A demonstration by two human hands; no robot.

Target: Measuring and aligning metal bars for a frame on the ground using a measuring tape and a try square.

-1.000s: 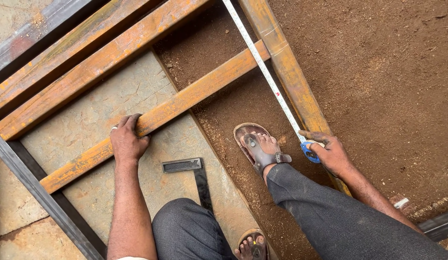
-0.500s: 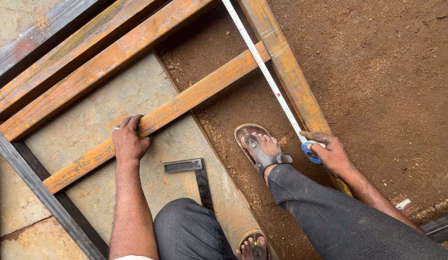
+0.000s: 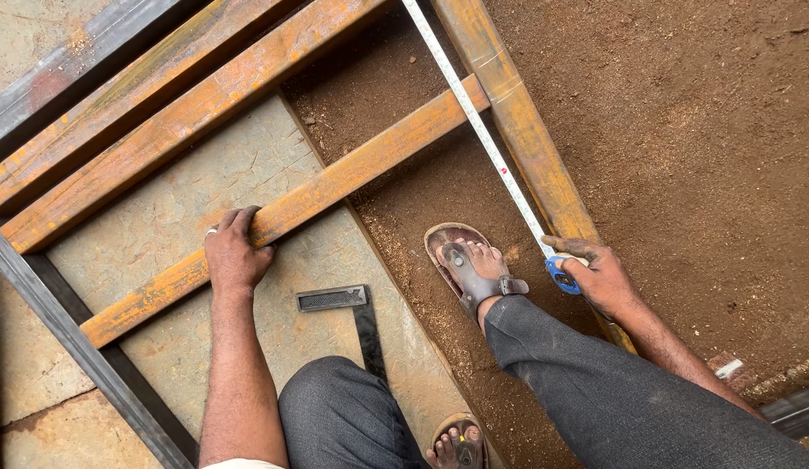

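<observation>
Left hand (image 3: 235, 256): kept pressed, fingers curled, over rusty steel cross tube (image 3: 335, 178). Right hand (image 3: 600, 278): closed on blue tape measure case (image 3: 563, 274); blade (image 3: 474, 122) unchanged along side tube (image 3: 517, 130). Measuring held steady.

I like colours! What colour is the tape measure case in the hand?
Blue, seen in the head view: tape measure case, right hand.
</observation>
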